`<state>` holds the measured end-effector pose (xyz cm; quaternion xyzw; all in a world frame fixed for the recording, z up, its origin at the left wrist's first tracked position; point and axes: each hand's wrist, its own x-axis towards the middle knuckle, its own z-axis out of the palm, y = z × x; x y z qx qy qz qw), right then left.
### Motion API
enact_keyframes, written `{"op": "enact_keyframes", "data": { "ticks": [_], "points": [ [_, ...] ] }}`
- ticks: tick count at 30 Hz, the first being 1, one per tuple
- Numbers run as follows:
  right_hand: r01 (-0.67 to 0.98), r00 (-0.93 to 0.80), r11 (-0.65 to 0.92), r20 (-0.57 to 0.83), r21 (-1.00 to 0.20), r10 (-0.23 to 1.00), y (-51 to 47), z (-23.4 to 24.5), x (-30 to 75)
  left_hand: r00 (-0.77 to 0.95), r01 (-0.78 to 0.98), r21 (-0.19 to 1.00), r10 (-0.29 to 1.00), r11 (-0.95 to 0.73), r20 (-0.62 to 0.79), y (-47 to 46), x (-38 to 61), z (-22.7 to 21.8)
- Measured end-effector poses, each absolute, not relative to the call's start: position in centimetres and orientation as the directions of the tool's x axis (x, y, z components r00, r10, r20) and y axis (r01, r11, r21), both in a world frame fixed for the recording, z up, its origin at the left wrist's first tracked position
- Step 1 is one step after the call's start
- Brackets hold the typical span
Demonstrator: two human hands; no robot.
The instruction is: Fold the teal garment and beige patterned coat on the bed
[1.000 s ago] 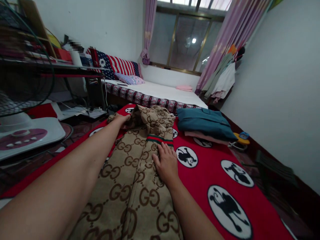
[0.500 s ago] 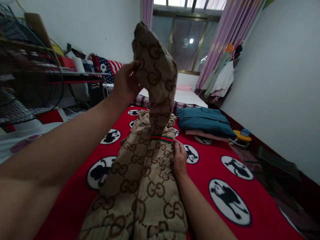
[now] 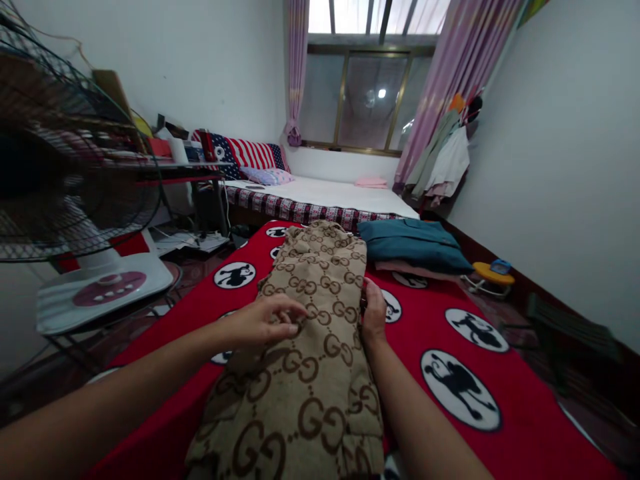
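Note:
A tan garment [image 3: 310,347] with a brown interlocking-letter pattern lies folded lengthwise on a red blanket [image 3: 435,320] printed with white circles and black cartoon figures. My left hand [image 3: 265,323] rests on the garment's left side, fingers bent, pinching the cloth. My right hand [image 3: 374,310] grips the garment's right edge, thumb under the fold.
A folded teal garment [image 3: 410,243] on a pink one sits at the blanket's far right. Behind is a bed [image 3: 325,197] with pillows. A standing fan [image 3: 75,173] is at left beside a cluttered desk [image 3: 170,167]. Clothes hang at the right by the curtain [image 3: 445,160].
My left hand raised the far part of the garment, then laid it over toward me; it now lies flat on the garment, and my left hand has come down onto it.

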<state>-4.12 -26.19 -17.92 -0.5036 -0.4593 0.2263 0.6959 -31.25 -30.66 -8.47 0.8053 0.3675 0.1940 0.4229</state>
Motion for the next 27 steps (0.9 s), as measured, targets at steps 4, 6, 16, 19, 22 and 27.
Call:
{"op": "enact_keyframes", "data": {
  "ticks": [4, 6, 16, 19, 22, 27],
  "points": [
    [0.148, 0.472, 0.329, 0.359, -0.932, 0.805, -26.3, -17.7, -4.3, 0.485, 0.505, 0.696, 0.834, -0.511, 0.262, -28.4, -29.4, -8.9],
    [0.151, 0.436, 0.350, 0.380, -0.925, 0.816, -26.3, -17.6, -4.4, 0.426, 0.552, 0.640, 0.841, -0.534, 0.334, -26.4, -27.9, -9.2],
    [0.120, 0.483, 0.329, 0.345, -0.937, 0.805, -25.9, -17.2, -3.3, 0.183, 0.687, 0.564, 0.861, -0.458, 0.475, -19.8, -21.7, -13.5],
    [0.180, 0.477, 0.281, 0.334, -0.943, 0.813, -23.6, -16.2, -2.1, 0.145, 0.617, 0.618, 0.842, -0.487, 0.519, -19.7, -22.1, -15.0],
    [0.332, 0.412, 0.227, 0.357, -0.916, 0.838, -20.1, -14.8, -0.9, 0.122, 0.553, 0.667, 0.840, -0.500, 0.529, -19.7, -22.8, -15.4],
    [0.496, 0.251, 0.186, 0.345, -0.848, 0.904, -13.9, -10.3, -0.6, 0.061, 0.347, 0.811, 0.874, -0.471, 0.482, -18.7, -23.9, -13.0]
  ]
}}
